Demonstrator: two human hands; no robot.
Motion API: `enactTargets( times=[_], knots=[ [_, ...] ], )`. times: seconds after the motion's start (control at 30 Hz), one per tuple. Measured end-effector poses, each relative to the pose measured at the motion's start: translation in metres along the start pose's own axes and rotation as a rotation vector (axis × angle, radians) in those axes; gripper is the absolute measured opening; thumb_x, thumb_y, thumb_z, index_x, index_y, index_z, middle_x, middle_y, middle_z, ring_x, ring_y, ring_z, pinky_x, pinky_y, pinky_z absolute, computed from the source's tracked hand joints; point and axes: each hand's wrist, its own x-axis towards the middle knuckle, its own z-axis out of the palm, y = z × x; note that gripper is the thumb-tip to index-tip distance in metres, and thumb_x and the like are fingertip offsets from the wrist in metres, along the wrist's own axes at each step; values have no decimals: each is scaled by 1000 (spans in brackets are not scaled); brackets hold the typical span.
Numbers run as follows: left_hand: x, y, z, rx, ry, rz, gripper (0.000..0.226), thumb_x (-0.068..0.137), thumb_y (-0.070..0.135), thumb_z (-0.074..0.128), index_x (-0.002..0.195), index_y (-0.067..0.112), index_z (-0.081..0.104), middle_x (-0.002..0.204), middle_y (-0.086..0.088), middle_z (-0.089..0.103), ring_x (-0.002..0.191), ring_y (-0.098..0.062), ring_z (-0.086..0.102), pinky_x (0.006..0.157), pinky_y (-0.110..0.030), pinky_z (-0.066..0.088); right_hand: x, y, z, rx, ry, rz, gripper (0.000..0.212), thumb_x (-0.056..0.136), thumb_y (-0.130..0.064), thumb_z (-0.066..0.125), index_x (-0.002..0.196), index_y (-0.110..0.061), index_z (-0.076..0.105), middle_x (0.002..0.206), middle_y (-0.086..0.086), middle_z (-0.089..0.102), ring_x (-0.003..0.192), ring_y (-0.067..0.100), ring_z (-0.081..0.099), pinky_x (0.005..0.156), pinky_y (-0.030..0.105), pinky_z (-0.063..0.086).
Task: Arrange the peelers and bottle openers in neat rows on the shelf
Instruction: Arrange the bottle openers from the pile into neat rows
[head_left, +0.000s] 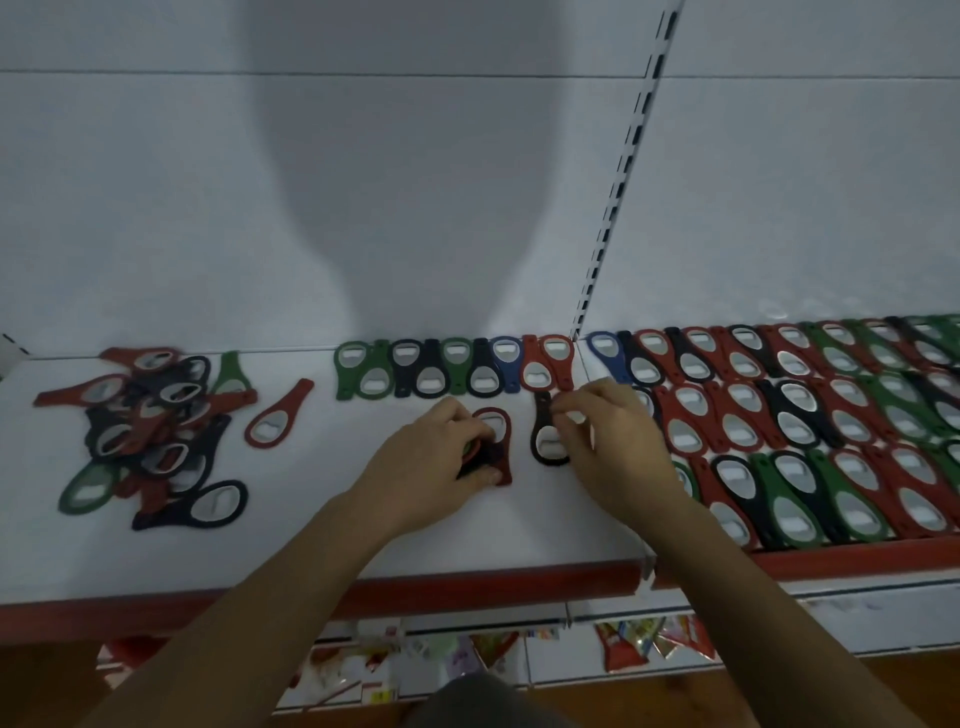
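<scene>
The right hand (602, 436) pinches the narrow handle of a black opener (548, 446) lying flat on the shelf (363, 519) below the back row (457, 369), while the left hand (441, 460) clutches spare openers (503, 452): light, stiff, likely slick, best nipped by the edges

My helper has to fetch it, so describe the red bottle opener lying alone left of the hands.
On the white shelf, look between the jumbled pile at the left and the neat back row in the middle. One red opener lies there alone, slanted, ring end toward the front; its neighbours are all heaped or lined up.
</scene>
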Motion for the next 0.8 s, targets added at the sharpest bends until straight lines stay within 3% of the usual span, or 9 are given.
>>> enactTargets(
  times=[0.1,0.23,0.7,0.8],
  knots=[
    [2,6,6,33,-6,14,53,93,57,62,139,31,55,127,10,43,103,-13,57,89,-31,52,-3,7,5,-37,33,189,25,97,-11,59,121,-13,68,122,6,56,106,19,56,89,29,51],
    [4,9,11,46,11,20,52,95,55,60,140,30,54,132,10,39,100,-15,60,85,-30,53,-4,11,9,18,2,234,27,96,-8,57,121,-9,66,120,7,55,104,21,56,95,35,53],
    [14,20,20,61,77,3,52,97,54,57,141,28,52,140,8,40,100,-20,64,83,-37,57,-4,20,11,116,42,234,20,90,-5,63,106,-10,74,109,0,57,94,11,53,82,15,40],
    [15,22,20,65,86,-3,53,97,54,57,142,27,52,140,8,41,102,-20,64,83,-37,56,-5,22,14,115,67,222,21,89,-4,64,106,-10,75,110,3,60,95,12,53,84,19,42]
  ],
)
